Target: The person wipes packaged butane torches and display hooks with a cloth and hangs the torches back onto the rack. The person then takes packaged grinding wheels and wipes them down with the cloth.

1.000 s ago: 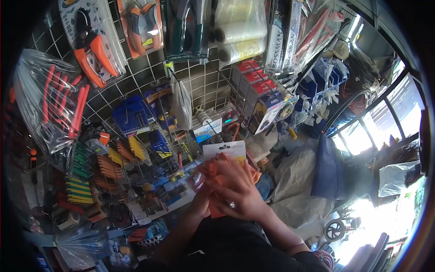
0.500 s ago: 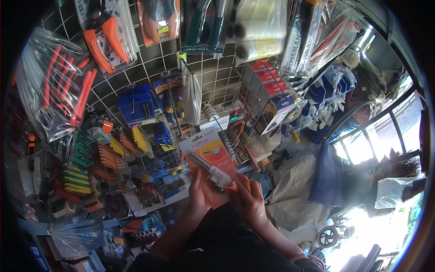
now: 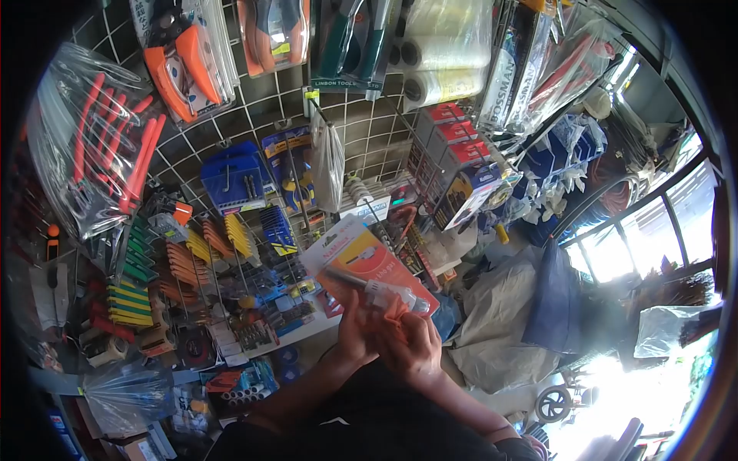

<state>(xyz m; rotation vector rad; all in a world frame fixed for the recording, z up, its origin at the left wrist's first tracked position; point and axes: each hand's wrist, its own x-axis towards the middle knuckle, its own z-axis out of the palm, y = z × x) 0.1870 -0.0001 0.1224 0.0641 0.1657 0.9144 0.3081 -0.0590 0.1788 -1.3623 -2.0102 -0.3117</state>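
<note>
A blister package [image 3: 360, 265] with a red-orange card, marked NaMilux, is tilted in front of my body. Its clear plastic shows a metal tube and a pale body. My left hand [image 3: 355, 332] grips the package's lower left edge. An orange cloth [image 3: 396, 320] is bunched in my right hand [image 3: 415, 346], its fingers closed round it and pressed to the lower part of the package. The fingertips of both hands are close together, partly hidden by the cloth.
Behind the package stands a wire rack [image 3: 231, 115] hung with packaged tools. Red boxes [image 3: 453, 142] hang right of centre. A grey-beige cover [image 3: 500, 315] drapes at the right, near a small wheel [image 3: 553, 402]. Plastic-wrapped red-handled tools [image 3: 115, 146] hang at the left.
The package was mostly hidden by my hands and the cloth, then came into view. It has since tilted further, and my right hand with the cloth has moved slightly left against it.
</note>
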